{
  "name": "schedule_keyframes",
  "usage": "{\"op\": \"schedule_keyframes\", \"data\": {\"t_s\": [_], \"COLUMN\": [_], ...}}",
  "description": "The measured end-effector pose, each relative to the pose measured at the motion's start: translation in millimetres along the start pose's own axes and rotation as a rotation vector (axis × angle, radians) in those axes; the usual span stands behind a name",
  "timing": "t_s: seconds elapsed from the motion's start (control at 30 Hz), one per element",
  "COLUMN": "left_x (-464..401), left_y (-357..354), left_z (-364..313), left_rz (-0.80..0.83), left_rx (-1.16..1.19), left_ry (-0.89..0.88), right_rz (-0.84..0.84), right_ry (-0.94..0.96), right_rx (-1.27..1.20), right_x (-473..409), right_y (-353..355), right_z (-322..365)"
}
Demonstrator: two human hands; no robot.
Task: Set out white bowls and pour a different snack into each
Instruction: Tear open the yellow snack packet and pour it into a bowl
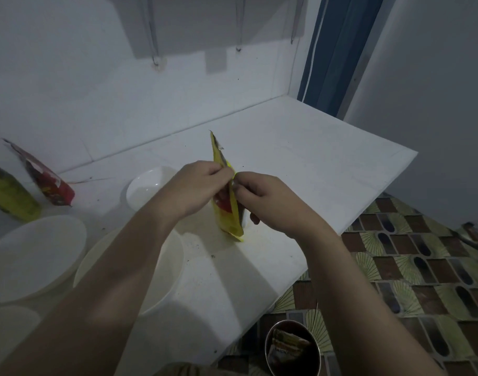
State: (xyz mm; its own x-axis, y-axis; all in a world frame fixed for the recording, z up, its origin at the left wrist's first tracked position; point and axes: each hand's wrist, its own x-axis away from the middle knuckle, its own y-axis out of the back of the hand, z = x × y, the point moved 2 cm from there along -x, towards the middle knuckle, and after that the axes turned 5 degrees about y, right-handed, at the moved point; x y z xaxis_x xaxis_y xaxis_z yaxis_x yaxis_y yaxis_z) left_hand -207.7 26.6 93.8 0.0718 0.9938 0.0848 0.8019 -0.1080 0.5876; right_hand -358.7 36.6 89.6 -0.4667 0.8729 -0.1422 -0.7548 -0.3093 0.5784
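Head view | left hand (194, 188) and right hand (262, 202) pinch one yellow packet (228, 213); four white bowls (148, 185); two other packets (46, 180)

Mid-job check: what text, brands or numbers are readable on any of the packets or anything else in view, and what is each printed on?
No text can be read.
Yellow packet, pinched by the left hand and right hand: red printing, too blurred.
Red packet against the wall: white label patches, illegible.
Green packet at the left edge: no lettering legible.
Wrappers in the metal bin on the floor: print too small and dark.
White bowls: unmarked.
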Motion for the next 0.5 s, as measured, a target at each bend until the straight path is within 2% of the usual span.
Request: {"op": "schedule_keyframes", "data": {"t_s": [0.1,0.2,0.33,0.5], "left_x": [2.4,5.0,6.0,3.7], "left_y": [8.1,9.6,4.1,8.3], "left_z": [-5.7,-5.3,0.3,-1.2], "left_rz": [0.007,0.101,0.172,0.168], "left_rx": [-0.011,0.064,0.177,0.088], "left_ry": [-0.042,-0.068,0.03,-0.006], "right_rz": [-0.01,-0.032,-0.027,-0.026], "right_ry": [0.028,0.01,0.015,0.047], "right_rx": [-0.024,-0.109,-0.112,-0.032], "right_x": [-3.6,-6.5,-9.5,-12.7], "right_y": [-2.3,-1.1,-0.6,-3.7], "right_z": [1.7,-4.9,-8.4,-4.2]}}
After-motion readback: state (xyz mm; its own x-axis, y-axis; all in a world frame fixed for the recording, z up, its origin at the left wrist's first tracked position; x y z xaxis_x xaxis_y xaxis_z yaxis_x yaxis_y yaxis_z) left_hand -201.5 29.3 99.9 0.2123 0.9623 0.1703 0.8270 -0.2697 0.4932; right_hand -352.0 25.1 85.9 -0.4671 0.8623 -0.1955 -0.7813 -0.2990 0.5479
